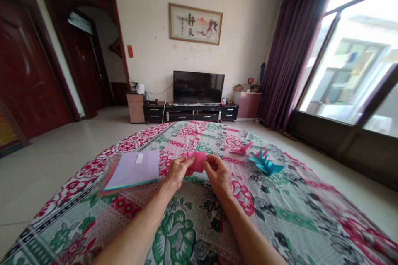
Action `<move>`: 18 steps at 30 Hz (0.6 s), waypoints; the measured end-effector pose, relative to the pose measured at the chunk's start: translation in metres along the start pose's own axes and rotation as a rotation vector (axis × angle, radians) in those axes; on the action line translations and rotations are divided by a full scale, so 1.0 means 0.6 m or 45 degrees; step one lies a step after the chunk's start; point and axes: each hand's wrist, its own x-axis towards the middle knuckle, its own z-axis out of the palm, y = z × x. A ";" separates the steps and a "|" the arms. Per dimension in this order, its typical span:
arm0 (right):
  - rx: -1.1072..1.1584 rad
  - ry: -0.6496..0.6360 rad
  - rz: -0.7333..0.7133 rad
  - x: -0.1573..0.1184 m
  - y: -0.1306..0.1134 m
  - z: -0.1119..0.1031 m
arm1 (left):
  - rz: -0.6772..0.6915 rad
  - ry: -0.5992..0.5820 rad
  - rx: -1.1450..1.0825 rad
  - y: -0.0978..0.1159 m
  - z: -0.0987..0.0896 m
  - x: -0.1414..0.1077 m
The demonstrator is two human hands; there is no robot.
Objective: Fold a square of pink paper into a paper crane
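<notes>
A small folded square of pink paper (197,162) is held up between both hands, above the patterned tablecloth (174,236). My left hand (178,171) pinches its left edge, thumb lying on the near face. At the right edge, my right hand (218,174) grips the paper between thumb and fingers. The fingertips behind the paper are hidden. To the left lies a stack of coloured paper sheets (133,170), lilac on top, with a small white slip (139,158) on it. Off to the right sit a pink folded paper crane (242,149) and blue folded paper cranes (267,163).
The cloth covers a round table whose far edge faces a low black TV cabinet (194,114) with a television (199,87). A purple curtain (282,49) and a large window (351,66) are on the right. Dark red doors (27,58) stand at the left.
</notes>
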 end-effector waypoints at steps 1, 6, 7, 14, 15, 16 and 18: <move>0.010 0.007 0.005 0.001 -0.001 -0.001 | 0.009 -0.017 -0.012 -0.001 0.000 0.000; 0.008 -0.074 0.038 0.002 -0.008 -0.005 | 0.028 -0.057 -0.094 -0.001 -0.001 0.002; -0.006 -0.094 0.044 0.002 -0.010 -0.006 | 0.029 -0.079 -0.112 0.000 -0.001 0.002; -0.091 -0.143 0.008 0.006 -0.017 -0.017 | 0.016 -0.202 -0.153 -0.006 -0.006 0.008; -0.098 -0.142 -0.003 0.006 -0.017 -0.018 | 0.018 -0.196 -0.155 -0.008 -0.006 0.009; -0.103 -0.144 -0.008 0.007 -0.016 -0.019 | 0.021 -0.188 -0.158 -0.009 -0.006 0.010; -0.103 -0.138 0.004 0.008 -0.013 -0.018 | 0.022 -0.174 -0.168 -0.012 -0.006 0.011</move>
